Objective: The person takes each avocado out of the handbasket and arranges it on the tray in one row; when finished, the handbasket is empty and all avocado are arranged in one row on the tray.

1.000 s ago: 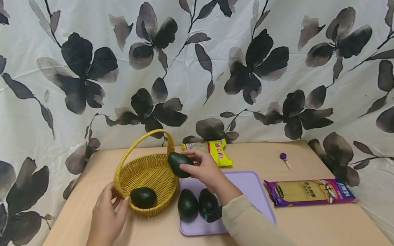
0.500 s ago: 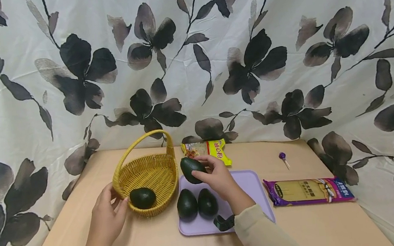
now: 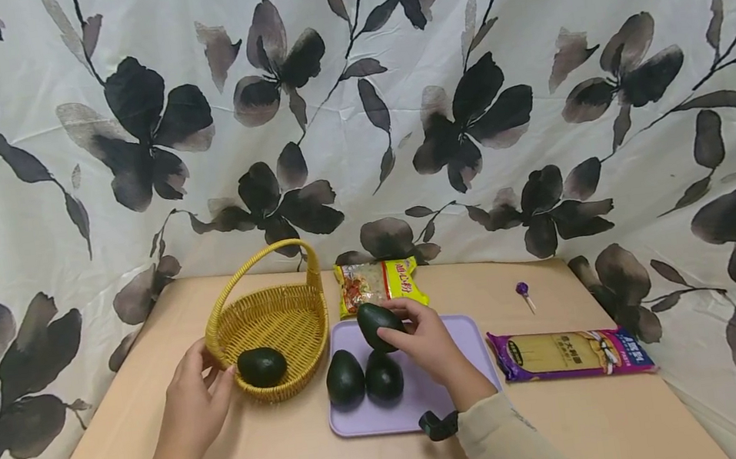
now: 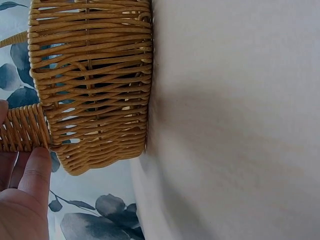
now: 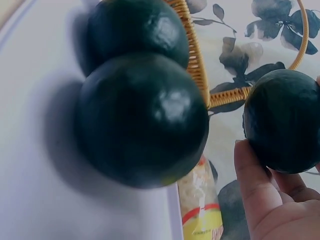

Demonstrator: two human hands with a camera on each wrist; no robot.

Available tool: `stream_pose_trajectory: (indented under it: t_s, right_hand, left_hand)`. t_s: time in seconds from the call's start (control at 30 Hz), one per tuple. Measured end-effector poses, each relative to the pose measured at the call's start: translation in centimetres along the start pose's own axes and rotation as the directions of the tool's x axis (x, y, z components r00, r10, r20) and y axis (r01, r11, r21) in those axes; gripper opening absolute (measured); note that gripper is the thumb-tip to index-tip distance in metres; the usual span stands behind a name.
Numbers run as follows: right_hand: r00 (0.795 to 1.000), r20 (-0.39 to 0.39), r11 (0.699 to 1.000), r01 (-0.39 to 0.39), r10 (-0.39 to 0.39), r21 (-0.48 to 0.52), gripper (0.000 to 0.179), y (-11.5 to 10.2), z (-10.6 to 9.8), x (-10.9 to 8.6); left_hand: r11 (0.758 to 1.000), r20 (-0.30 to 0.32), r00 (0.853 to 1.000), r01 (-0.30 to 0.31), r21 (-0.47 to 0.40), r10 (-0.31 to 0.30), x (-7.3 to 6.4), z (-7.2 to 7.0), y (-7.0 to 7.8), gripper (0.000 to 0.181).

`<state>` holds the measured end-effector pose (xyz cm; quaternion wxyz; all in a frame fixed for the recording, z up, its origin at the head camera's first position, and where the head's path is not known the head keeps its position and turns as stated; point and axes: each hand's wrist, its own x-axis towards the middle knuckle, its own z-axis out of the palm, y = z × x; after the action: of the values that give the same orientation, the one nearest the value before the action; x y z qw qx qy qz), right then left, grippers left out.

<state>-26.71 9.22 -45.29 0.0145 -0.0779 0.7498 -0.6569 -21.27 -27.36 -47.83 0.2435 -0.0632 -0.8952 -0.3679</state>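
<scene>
My right hand (image 3: 427, 338) grips a dark green avocado (image 3: 378, 326) above the lilac tray (image 3: 426, 408). Two more avocados lie side by side on the tray's left part, the left avocado (image 3: 345, 379) and the right avocado (image 3: 383, 377). In the right wrist view, fingers and thumb hold the avocado (image 5: 285, 120) from its sides. My left hand (image 3: 189, 408) pinches the base of the handle of a yellow wicker basket (image 3: 297, 324). The left wrist view has thumb and fingers around that woven handle (image 4: 22, 127). One avocado (image 3: 262, 367) lies inside the basket.
Behind the tray lies a yellow food packet (image 3: 378, 284). To the right are a purple noodle packet (image 3: 569, 353) and a purple lollipop (image 3: 522, 290). A floral cloth (image 3: 357, 145) hangs at the table's back edge.
My right hand has carried its avocado rightwards and a little down, from the basket's right rim to over the tray. The left hand stays at the basket handle.
</scene>
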Motion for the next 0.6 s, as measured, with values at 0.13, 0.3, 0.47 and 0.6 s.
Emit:
stream_pose_trajectory:
  t_s: [0.13, 0.3, 0.47, 0.6]
  right_hand:
    - [1.000, -0.003, 1.000, -0.003, 0.002, -0.025, 0.044, 0.5, -0.6, -0.3]
    - [1.000, -0.023, 0.998, -0.008, 0.007, -0.057, 0.043, 1.1, -1.4, -0.9]
    - [0.999, -0.047, 0.997, -0.018, 0.015, -0.072, 0.041, 1.7, -2.2, -1.5]
    - [0.998, -0.064, 0.995, -0.020, 0.014, -0.098, 0.041, 2.1, -2.7, -1.9]
  left_hand:
    - [1.000, -0.002, 1.000, -0.001, 0.003, 0.001, 0.0, 0.0, -0.1, 0.056]
    - [1.000, 0.003, 1.000, -0.007, 0.004, 0.007, 0.0, -0.1, 0.0, 0.057]
    - [1.000, 0.004, 1.000, -0.012, 0.013, 0.012, 0.0, -0.1, 0.0, 0.056]
    - [1.000, 0.010, 1.000, -0.009, 0.021, 0.009, 0.1, -0.1, 0.1, 0.058]
